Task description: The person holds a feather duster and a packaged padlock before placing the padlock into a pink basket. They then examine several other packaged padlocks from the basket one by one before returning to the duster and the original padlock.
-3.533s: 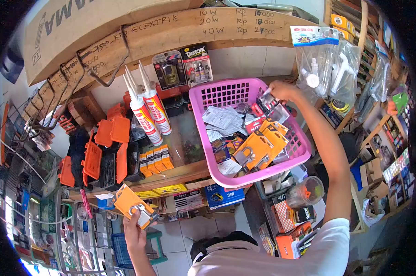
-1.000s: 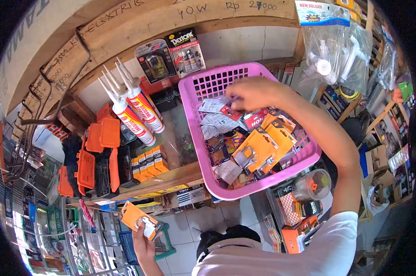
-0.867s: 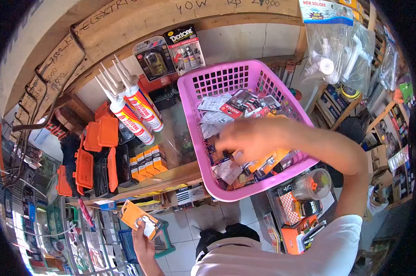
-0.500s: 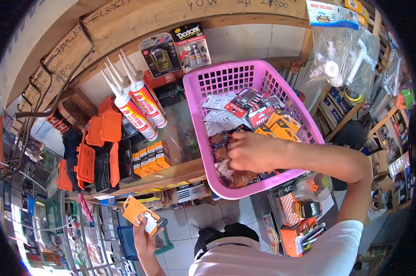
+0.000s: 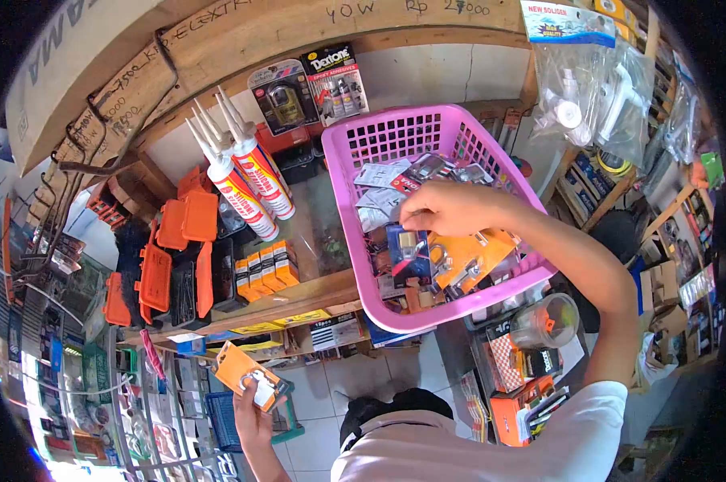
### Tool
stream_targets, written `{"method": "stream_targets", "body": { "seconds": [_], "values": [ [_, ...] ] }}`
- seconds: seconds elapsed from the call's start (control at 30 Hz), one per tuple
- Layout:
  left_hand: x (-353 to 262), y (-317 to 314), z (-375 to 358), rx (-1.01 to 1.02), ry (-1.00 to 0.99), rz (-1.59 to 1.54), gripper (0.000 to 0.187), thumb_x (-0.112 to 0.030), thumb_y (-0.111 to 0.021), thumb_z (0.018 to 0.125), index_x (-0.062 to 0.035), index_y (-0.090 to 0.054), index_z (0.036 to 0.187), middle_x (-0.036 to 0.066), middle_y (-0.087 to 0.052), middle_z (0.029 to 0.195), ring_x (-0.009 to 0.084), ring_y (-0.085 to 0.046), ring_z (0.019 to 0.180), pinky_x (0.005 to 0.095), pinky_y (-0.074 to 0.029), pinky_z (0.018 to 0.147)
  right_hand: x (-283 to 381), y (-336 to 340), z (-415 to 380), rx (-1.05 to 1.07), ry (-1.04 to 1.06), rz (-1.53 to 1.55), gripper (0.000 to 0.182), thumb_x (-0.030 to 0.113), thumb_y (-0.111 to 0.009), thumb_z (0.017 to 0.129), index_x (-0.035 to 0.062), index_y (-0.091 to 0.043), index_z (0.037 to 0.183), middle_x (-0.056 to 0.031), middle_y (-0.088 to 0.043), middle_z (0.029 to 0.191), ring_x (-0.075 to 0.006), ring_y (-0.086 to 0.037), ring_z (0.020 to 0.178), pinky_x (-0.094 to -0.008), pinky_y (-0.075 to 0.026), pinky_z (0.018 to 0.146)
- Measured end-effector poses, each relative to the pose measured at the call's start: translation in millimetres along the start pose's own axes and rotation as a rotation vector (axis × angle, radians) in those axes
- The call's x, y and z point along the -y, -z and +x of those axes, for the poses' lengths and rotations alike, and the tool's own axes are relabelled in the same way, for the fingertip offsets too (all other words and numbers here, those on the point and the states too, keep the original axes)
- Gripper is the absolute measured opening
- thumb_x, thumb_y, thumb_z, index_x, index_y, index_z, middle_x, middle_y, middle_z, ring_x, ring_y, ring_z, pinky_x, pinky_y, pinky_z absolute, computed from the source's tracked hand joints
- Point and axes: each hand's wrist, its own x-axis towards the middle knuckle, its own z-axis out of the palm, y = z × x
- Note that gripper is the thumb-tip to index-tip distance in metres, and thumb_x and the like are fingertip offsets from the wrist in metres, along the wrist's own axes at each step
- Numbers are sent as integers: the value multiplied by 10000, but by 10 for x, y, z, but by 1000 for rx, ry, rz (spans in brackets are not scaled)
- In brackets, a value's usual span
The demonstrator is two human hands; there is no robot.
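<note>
My left hand point(image 5: 254, 414) grips an orange card pack point(image 5: 246, 371) by its lower edge, below the shelf. My right hand point(image 5: 439, 210) is over a pink plastic basket point(image 5: 359, 277), fingers pinched at the top of a blue blister pack point(image 5: 409, 251) with a brass-coloured piece, perhaps a padlock. Orange carded packs point(image 5: 479, 257) lie beside it under my wrist. White handwritten paper packets point(image 5: 383, 174) and other carded packs fill the back of the basket; my hand and forearm hide part of the contents.
Silicone sealant tubes point(image 5: 246, 197) stand left of the basket, near small orange-black boxes point(image 5: 266, 269) and open orange cases point(image 5: 155, 277). Dextone packs point(image 5: 335, 84) lean at the back. A clear jar point(image 5: 545, 320) sits at the basket's lower right; bagged taps point(image 5: 572, 104) hang at right.
My right hand has risen from inside the basket, and the blue pack is lifted into view beneath its fingers. Orange packs have shifted toward the front. My left hand stays nearly still.
</note>
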Motion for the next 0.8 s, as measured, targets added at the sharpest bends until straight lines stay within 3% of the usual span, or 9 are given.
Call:
{"method": "stream_targets", "body": {
  "seconds": [0.1,0.23,0.3,0.33,0.53,0.57,0.6,0.67,0.8],
  "values": [
    [-11,-51,-10,9,9,-8,385,-213,-612,956,-81,-510,1303,116,-680,1108,225,-722,903,402,-658,636,-53,-109,-60,88,-89,94,172,148,-652,919,5,-682,1009,-151,-710,863,-293,-687,799,-392,-504,714],
    [-18,-80,-27,14,11,-37,381,-194,-606,959,-48,-502,1295,137,-680,1107,235,-727,896,392,-661,625,52,13,-222,14,-121,-154,230,195,-663,908,17,-684,1052,-150,-707,908,-300,-683,826,-409,-513,739],
    [-19,-97,-36,33,7,-42,370,-188,-598,962,-37,-504,1287,135,-678,1103,229,-729,876,391,-660,614,37,128,-376,-336,175,-503,303,288,-657,904,32,-665,1066,-145,-690,901,-329,-669,834,-449,-515,755],
    [-10,-99,-38,32,8,-47,370,-188,-598,962,-37,-504,1287,135,-678,1103,229,-729,876,391,-660,614,93,211,-467,-333,177,-506,303,288,-657,904,32,-665,1066,-145,-690,901,-329,-669,834,-449,-515,755],
    [89,-117,4,98,44,9,376,-178,-587,937,-13,-513,1267,143,-662,1091,279,-709,909,454,-641,638,876,503,-997,-259,-99,56,329,221,-639,942,-10,-643,1176,-110,-686,1077,-189,-638,1034,-327,-486,908],
    [108,-148,8,110,38,14,376,-196,-599,938,-14,-525,1259,138,-665,1090,266,-705,911,458,-632,655,992,406,-1075,-277,-50,145,349,183,-641,918,0,-639,1216,-84,-667,954,-169,-623,882,-319,-491,801],
    [171,-101,65,147,59,14,387,-218,-607,943,-10,-534,1260,128,-668,1089,258,-699,921,458,-627,672,1109,352,-1155,-171,-82,317,402,260,-651,905,12,-647,1221,-115,-682,1040,-206,-644,975,-338,-488,874],
    [152,-191,44,157,88,-42,417,-273,-576,966,13,-534,1267,129,-670,1085,256,-699,913,455,-626,664,1304,161,-1180,15,146,176,440,323,-704,869,39,-672,1204,-131,-681,1110,-261,-640,1059,-391,-471,936],
    [184,-143,72,160,82,-101,429,-323,-485,1014,19,-523,1270,157,-669,1101,283,-704,920,471,-629,655,1455,-553,-830,384,576,225,485,281,-714,893,96,-592,1324,-63,-664,1117,-208,-646,944,-346,-487,838]
  ]
}}
